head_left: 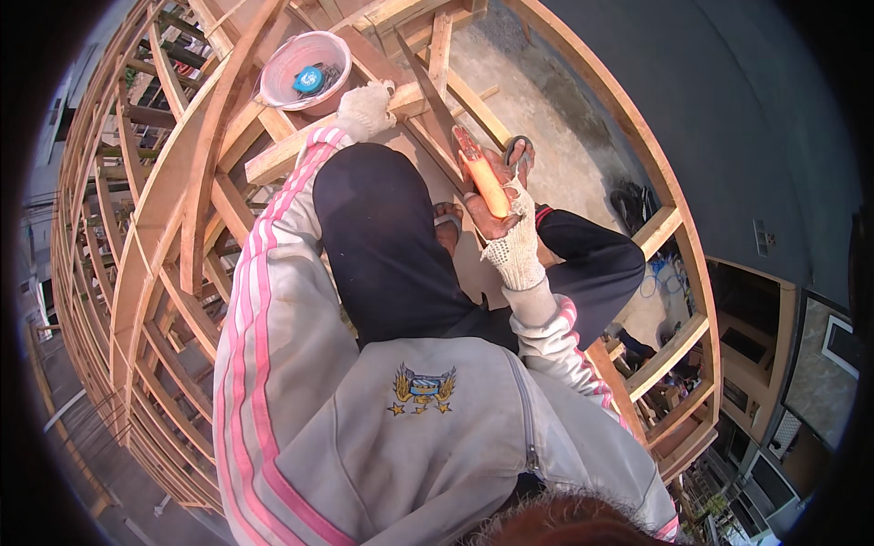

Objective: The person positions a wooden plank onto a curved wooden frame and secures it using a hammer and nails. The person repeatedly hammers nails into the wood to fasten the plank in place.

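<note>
My right hand (510,218), in a cream knit glove with bare fingers, is closed around the orange handle of a handsaw (426,80). The saw's long blade points away from me, across the end of a short wooden beam (289,153). Whether the teeth touch the wood I cannot tell. My left hand (366,111), also in a cream glove, is closed over that beam, left of the blade. Its fingertips are partly hidden. Just beyond this hand stands a pinkish bucket (278,86) with a blue tape measure (308,80) and small dark items inside.
I sit on a curved wooden frame (669,187) with ribs on both sides and gaps between them. A long wooden strip (205,173) slants along the left. Concrete ground (537,68) shows below. A grey wall (728,118) stands at right. My sandalled feet are near the saw handle.
</note>
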